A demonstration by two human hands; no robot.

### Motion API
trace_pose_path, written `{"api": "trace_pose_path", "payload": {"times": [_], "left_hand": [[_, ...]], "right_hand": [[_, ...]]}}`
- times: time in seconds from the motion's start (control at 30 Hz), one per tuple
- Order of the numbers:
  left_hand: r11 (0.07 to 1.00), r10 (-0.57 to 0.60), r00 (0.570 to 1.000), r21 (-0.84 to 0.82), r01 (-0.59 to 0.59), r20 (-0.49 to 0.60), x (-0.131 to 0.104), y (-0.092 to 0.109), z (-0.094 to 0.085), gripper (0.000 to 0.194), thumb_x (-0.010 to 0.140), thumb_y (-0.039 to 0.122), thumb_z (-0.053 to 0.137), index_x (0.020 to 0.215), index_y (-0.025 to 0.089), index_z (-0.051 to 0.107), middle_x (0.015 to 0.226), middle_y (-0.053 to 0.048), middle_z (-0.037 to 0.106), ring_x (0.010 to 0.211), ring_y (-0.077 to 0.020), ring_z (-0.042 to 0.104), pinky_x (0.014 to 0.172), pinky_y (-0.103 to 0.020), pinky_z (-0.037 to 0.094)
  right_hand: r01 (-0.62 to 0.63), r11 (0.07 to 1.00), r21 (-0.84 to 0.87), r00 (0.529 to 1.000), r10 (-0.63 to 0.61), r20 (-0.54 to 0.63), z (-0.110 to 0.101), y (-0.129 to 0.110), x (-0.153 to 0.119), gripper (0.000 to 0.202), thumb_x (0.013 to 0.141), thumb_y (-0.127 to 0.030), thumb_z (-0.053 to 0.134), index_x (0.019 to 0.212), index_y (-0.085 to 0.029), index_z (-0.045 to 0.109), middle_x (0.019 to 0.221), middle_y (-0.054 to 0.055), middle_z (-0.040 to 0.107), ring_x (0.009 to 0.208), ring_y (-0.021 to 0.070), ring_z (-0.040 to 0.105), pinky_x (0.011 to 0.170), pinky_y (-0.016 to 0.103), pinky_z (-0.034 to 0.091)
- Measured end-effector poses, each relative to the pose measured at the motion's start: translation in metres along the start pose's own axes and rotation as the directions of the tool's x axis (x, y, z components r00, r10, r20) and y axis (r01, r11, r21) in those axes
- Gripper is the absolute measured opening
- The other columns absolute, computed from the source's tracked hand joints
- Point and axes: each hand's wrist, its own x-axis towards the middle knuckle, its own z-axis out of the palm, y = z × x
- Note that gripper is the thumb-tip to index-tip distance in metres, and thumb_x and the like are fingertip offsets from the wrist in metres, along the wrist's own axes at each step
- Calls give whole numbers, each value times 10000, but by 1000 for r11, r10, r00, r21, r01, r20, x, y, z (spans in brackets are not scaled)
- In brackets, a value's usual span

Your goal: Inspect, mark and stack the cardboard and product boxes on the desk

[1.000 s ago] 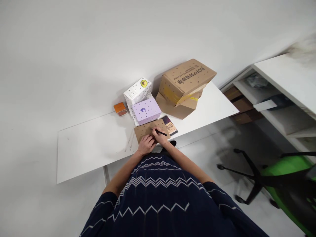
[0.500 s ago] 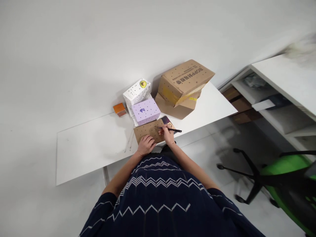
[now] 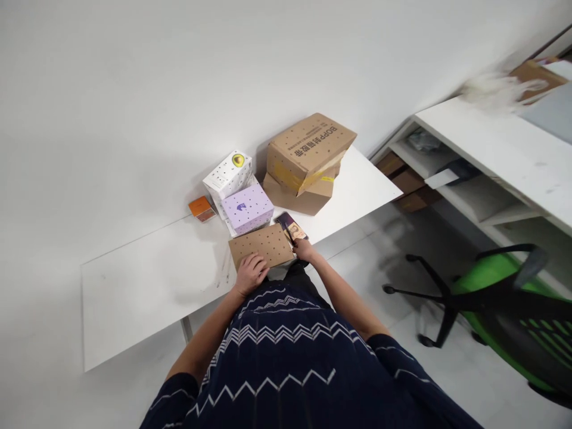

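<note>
A flat brown cardboard box with small dark marks (image 3: 263, 243) lies near the table's front edge. My left hand (image 3: 251, 272) rests on its near left part, fingers spread over the top. Just right of the box, my right hand (image 3: 304, 248) is closed around a dark pen (image 3: 290, 233), which points away from me over a dark phone-like item with a picture on it (image 3: 297, 229). Behind the brown box sit a purple spotted box (image 3: 248, 207) and a white box with an avocado picture (image 3: 227, 174).
An orange box (image 3: 202, 208) is at the left of the white box. Two stacked cartons (image 3: 313, 149) stand at the back right of the white table (image 3: 147, 286). Farther right are a white shelf unit (image 3: 500, 155) and a green and black chair (image 3: 487, 280).
My right hand has moved off the brown box to its right side, and the pen has turned to point away from me. The view has shifted, showing more of the shelf and chair.
</note>
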Motion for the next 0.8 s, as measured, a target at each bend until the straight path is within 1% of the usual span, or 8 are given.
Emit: {"api": "trace_pose_path", "payload": {"times": [0.07, 0.13, 0.27, 0.4, 0.47, 0.57, 0.67, 0.8], "left_hand": [[1000, 2, 1000, 14, -2, -21, -2, 0, 0, 159, 911, 315, 625, 1001, 233, 727, 1046, -86, 732, 1119, -257, 643, 955, -416, 501], [1000, -3, 1000, 21, 4, -27, -3, 2, 0, 156, 910, 315, 627, 997, 231, 726, 1046, -87, 731, 1112, -258, 645, 946, -414, 502], [999, -30, 1000, 14, 30, -8, -3, 3, 1, 159, 906, 311, 630, 1010, 241, 728, 1042, -87, 729, 1116, -256, 644, 949, -417, 501], [999, -46, 999, 23, 46, 12, -1, 4, 1, 167, 911, 321, 622, 1009, 241, 730, 1041, -90, 727, 1122, -259, 640, 949, -421, 498], [998, -51, 999, 30, 51, 13, 0, 5, 1, 172, 915, 334, 616, 1001, 238, 729, 1045, -92, 725, 1117, -263, 637, 942, -426, 494], [998, -48, 999, 39, 48, 0, 3, 6, 2, 176, 918, 343, 613, 992, 228, 724, 1046, -94, 725, 1106, -270, 630, 927, -429, 484], [998, -42, 999, 54, 43, -12, 6, 7, 2, 175, 919, 344, 616, 990, 224, 721, 1044, -93, 726, 1100, -274, 624, 919, -428, 476], [997, -39, 999, 66, 40, -18, 7, 9, 3, 176, 918, 344, 621, 993, 220, 719, 1048, -95, 725, 1095, -274, 620, 916, -429, 470]], "right_hand": [[18, 995, -99, 1000, -16, 23, 7, -2, 6, 89, 673, -91, 695, 719, -163, 669, 822, 120, 733, 915, 267, 707, 788, 302, 523], [30, 983, -181, 999, -22, 46, 13, -4, 11, 80, 676, -75, 705, 697, -151, 691, 865, 157, 735, 990, 290, 694, 831, 302, 503], [46, 956, -288, 998, -31, 55, 20, -2, 16, 45, 770, -134, 687, 782, -140, 730, 915, 172, 741, 946, 261, 698, 783, 275, 485], [40, 939, -342, 999, -38, 14, 19, 4, 14, 139, 853, -250, 652, 884, -144, 735, 960, 156, 736, 918, 243, 691, 736, 265, 465], [21, 935, -353, 999, -34, -30, 16, 7, 12, 211, 897, -298, 606, 984, -145, 723, 1007, 155, 720, 929, 237, 681, 740, 269, 461], [-23, 920, -391, 984, -49, -173, 11, 8, 11, 380, 951, -395, 533, 1205, -136, 643, 1171, 193, 647, 1038, 265, 632, 812, 306, 458], [-29, 878, -477, 953, -120, -278, 11, 5, 19, 549, 916, -509, 574, 1345, -167, 554, 1292, 208, 558, 1163, 326, 542, 901, 370, 443], [25, 834, -552, 967, -160, -197, 16, 5, 35, 658, 909, -502, 590, 1477, -222, 411, 1405, 197, 474, 1228, 343, 476, 961, 421, 421]]}}
